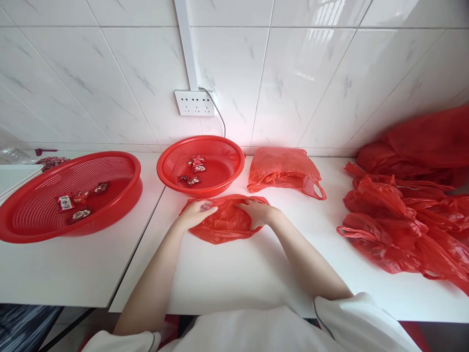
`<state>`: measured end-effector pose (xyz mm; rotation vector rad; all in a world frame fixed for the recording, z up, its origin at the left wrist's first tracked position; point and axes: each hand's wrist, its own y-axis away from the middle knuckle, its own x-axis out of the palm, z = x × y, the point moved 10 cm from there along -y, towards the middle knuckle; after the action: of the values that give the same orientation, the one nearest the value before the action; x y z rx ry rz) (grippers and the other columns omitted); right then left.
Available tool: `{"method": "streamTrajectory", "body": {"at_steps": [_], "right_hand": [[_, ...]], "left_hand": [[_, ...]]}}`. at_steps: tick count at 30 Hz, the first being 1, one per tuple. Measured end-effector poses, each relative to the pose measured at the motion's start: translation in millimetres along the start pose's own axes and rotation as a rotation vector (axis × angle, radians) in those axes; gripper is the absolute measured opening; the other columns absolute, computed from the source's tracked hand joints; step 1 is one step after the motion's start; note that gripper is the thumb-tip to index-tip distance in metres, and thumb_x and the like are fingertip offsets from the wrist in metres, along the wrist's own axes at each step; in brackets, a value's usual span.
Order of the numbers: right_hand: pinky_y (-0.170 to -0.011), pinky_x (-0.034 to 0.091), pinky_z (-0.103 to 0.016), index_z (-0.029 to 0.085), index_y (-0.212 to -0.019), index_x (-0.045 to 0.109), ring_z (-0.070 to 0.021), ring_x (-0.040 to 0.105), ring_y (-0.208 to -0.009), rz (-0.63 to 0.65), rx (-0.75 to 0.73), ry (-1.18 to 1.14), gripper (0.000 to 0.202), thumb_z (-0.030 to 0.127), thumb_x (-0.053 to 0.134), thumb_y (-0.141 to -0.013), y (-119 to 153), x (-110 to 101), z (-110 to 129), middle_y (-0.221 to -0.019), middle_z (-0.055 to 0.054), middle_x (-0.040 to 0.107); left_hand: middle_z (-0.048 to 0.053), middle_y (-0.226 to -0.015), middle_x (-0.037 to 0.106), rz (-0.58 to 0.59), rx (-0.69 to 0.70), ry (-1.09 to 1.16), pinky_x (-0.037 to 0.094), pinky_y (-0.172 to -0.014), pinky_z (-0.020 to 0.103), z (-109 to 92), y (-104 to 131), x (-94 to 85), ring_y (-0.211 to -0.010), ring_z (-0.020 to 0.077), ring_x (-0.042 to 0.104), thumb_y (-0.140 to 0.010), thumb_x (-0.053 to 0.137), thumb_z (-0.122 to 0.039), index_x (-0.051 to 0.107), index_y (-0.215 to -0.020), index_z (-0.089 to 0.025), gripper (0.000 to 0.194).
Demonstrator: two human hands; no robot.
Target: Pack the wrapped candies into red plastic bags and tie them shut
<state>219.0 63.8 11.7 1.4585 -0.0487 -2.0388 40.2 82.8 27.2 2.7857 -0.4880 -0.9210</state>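
Note:
A red plastic bag (pixel 227 222) lies on the white table in front of me, its mouth spread open toward me. My left hand (pixel 198 212) grips its left rim, the thumb lying over the edge inside. On the other side my right hand (pixel 257 211) reaches into the mouth with its fingers apart, against the bag's right wall. Just behind the bag stands a round red basket (pixel 220 186) with several small wrapped pieces (pixel 198 164) in it. Right of that basket lies a flat stack of red bags (pixel 280 164).
A larger red basket (pixel 110 217) with several wrapped pieces (pixel 80 197) stands at the left. A heap of red plastic bags (pixel 399 225) covers the table's right side. A socket strip (pixel 195 103) with a cable is on the tiled wall.

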Motion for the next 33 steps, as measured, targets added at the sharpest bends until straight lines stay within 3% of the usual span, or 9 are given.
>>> {"method": "streamTrajectory", "body": {"at_steps": [4, 7, 10, 14, 17, 20, 22, 25, 33], "right_hand": [[-0.084, 0.046, -0.029, 0.02, -0.144, 0.039, -0.0283, 0.048, -0.124, -0.073, -0.06, -0.08, 0.074, 0.025, 0.067, -0.076, 18, -26, 11, -0.141, -0.013, 0.048], [-0.086, 0.048, -0.032, 0.025, -0.142, 0.042, -0.025, 0.053, -0.119, -0.147, -0.12, -0.165, 0.057, 0.036, 0.055, -0.087, 37, -48, 26, -0.14, -0.009, 0.051], [-0.081, 0.049, -0.032, 0.026, -0.135, 0.05, -0.0235, 0.06, -0.107, -0.151, -0.189, -0.253, 0.048, 0.037, 0.053, -0.089, 55, -59, 41, -0.128, -0.007, 0.06], [-0.074, 0.05, -0.031, 0.026, -0.13, 0.054, -0.0222, 0.064, -0.096, -0.171, -0.209, -0.22, 0.042, 0.037, 0.052, -0.089, 68, -65, 48, -0.118, -0.006, 0.065], [-0.074, 0.05, -0.033, 0.029, -0.131, 0.053, -0.0228, 0.064, -0.095, -0.235, -0.169, -0.168, 0.041, 0.036, 0.05, -0.091, 76, -72, 41, -0.116, -0.005, 0.067], [-0.075, 0.051, -0.035, 0.029, -0.13, 0.053, -0.0228, 0.065, -0.093, -0.316, -0.109, -0.151, 0.039, 0.036, 0.049, -0.092, 86, -84, 27, -0.113, -0.005, 0.068], [-0.078, 0.052, -0.036, 0.029, -0.127, 0.055, -0.0232, 0.065, -0.095, -0.374, -0.096, -0.139, 0.036, 0.035, 0.049, -0.093, 93, -92, 21, -0.112, -0.005, 0.068], [-0.081, 0.052, -0.037, 0.03, -0.126, 0.056, -0.0231, 0.066, -0.096, -0.438, -0.121, -0.12, 0.034, 0.029, 0.05, -0.092, 98, -102, 19, -0.111, -0.004, 0.069], [-0.073, 0.052, -0.034, 0.025, -0.115, 0.061, -0.0201, 0.066, -0.087, -0.594, -0.237, -0.056, 0.024, 0.026, 0.048, -0.095, 101, -116, 42, -0.103, -0.004, 0.07]], "left_hand": [[0.012, -0.08, 0.07, 0.039, -0.048, 0.679, 0.053, -0.063, 0.02, 11, -5, -6.6, -0.071, 0.0145, 0.065, -0.079, 0.056, -0.065, 0.065, -0.066, -0.012, 0.055], [0.012, -0.065, 0.067, 0.028, -0.212, 0.943, 0.045, -0.039, 0.015, 22, -11, -10.0, -0.047, 0.01, 0.058, -0.076, 0.039, -0.08, 0.067, -0.07, -0.01, 0.076], [0.019, -0.073, 0.07, 0.11, -0.355, 1.028, 0.048, -0.04, 0.016, 19, -12, 1.5, -0.05, 0.0143, 0.064, -0.079, 0.036, -0.078, 0.07, -0.095, -0.002, 0.085], [0.024, -0.095, 0.071, 0.064, -0.308, 1.137, 0.057, -0.06, 0.017, 8, -16, 11.6, -0.083, 0.0228, 0.072, -0.087, 0.048, -0.039, 0.066, -0.097, 0.001, 0.045], [0.022, -0.101, 0.07, 0.014, -0.188, 1.134, 0.059, -0.08, 0.03, 6, -17, 15.8, -0.097, 0.0278, 0.069, -0.08, 0.054, -0.024, 0.065, -0.092, -0.004, 0.026], [0.011, -0.086, 0.07, -0.166, -0.123, 1.134, 0.059, -0.081, 0.036, 19, -15, 5.4, -0.087, 0.0227, 0.069, -0.073, 0.059, -0.018, 0.06, -0.073, -0.012, 0.006], [0.004, -0.075, 0.065, -0.243, -0.105, 1.136, 0.06, -0.077, 0.034, 25, -12, 0.3, -0.079, 0.0174, 0.067, -0.07, 0.062, -0.016, 0.053, -0.062, -0.014, 0.012], [0.001, -0.072, 0.06, -0.271, -0.047, 1.138, 0.061, -0.071, 0.032, 20, -6, -2.5, -0.075, 0.0141, 0.062, -0.066, 0.066, -0.015, 0.053, -0.06, -0.013, 0.015], [0.001, -0.076, 0.064, -0.235, 0.053, 1.157, 0.061, -0.066, 0.036, -4, 7, 12.4, -0.081, 0.0205, 0.065, -0.066, 0.066, -0.018, 0.064, -0.074, -0.016, 0.009]]}}
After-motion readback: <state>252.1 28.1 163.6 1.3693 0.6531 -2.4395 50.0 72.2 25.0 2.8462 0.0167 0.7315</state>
